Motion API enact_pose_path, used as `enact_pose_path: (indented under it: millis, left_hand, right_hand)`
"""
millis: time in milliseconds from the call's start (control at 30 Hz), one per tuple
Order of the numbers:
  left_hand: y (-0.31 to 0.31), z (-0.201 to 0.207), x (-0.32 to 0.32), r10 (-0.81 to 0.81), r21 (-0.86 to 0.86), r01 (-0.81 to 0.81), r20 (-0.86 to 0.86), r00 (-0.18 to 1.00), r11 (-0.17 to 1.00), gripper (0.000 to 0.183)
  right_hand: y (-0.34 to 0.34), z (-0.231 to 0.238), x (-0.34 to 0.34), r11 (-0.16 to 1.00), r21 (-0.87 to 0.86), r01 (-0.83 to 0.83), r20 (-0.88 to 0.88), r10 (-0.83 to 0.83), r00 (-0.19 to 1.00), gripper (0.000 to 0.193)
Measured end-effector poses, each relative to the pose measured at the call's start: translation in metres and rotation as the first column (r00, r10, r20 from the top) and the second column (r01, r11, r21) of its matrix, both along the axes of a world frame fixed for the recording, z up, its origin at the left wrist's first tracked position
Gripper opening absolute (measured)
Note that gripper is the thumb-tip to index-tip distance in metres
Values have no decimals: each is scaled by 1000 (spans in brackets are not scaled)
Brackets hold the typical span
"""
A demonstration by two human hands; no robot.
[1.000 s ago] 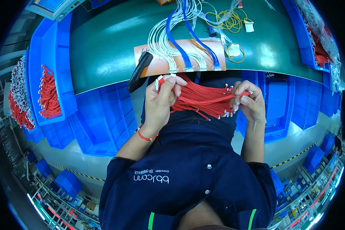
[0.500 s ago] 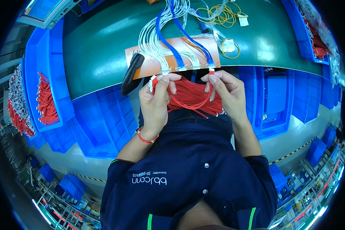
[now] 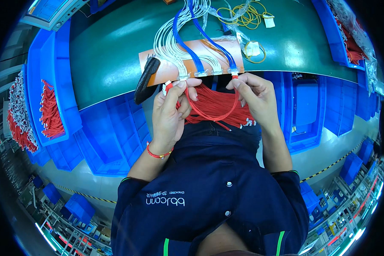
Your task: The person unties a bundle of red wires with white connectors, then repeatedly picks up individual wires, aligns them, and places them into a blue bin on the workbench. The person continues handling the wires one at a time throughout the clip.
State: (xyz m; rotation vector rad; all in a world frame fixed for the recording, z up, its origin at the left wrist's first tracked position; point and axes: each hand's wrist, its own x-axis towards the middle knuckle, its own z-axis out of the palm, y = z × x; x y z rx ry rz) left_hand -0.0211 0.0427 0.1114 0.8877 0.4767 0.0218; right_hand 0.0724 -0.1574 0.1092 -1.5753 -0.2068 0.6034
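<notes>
A looped red wire cable [image 3: 214, 118] hangs between my hands, its ends meeting two white sockets at the front edge of an orange-brown board [image 3: 164, 73]. My left hand [image 3: 168, 109] is closed, thumb and forefinger pinching at the left end. A second red cable with a white connector [image 3: 167, 87] pokes out of that same hand. At the right socket [image 3: 234, 72], my right hand [image 3: 260, 97] pinches the other end with thumb and forefinger. White wires [image 3: 162, 40] and blue wires [image 3: 181, 42] run back from the board. Below the loop, a bundle of red cables [image 3: 211, 98] rests on my lap.
A black padded bar [image 3: 146, 81] lies at the board's left end. Yellow cords [image 3: 243, 19] and clear plastic lie on the green table [image 3: 294, 42]. Blue bins holding red cables [image 3: 51, 111] stand to the left and at the far right [image 3: 354, 47]. More blue bins sit below.
My right hand has shifted slightly right, its fingers curling more. My left hand has moved a little left and down. The cable ends stay at the sockets.
</notes>
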Motion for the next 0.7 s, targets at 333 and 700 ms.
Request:
enact_pose_path:
  millis: [333,700]
  left_hand:
    - [-3,-6,0,36,105,-37,15,999,994,33]
    - [-6,-2,-2,45,-8,-45,25,999,999,35]
  right_hand:
    - [-4,-8,8,995,93,-38,-67,44,997,21]
    - [-4,-6,10,992,123,-32,-107,46,993,24]
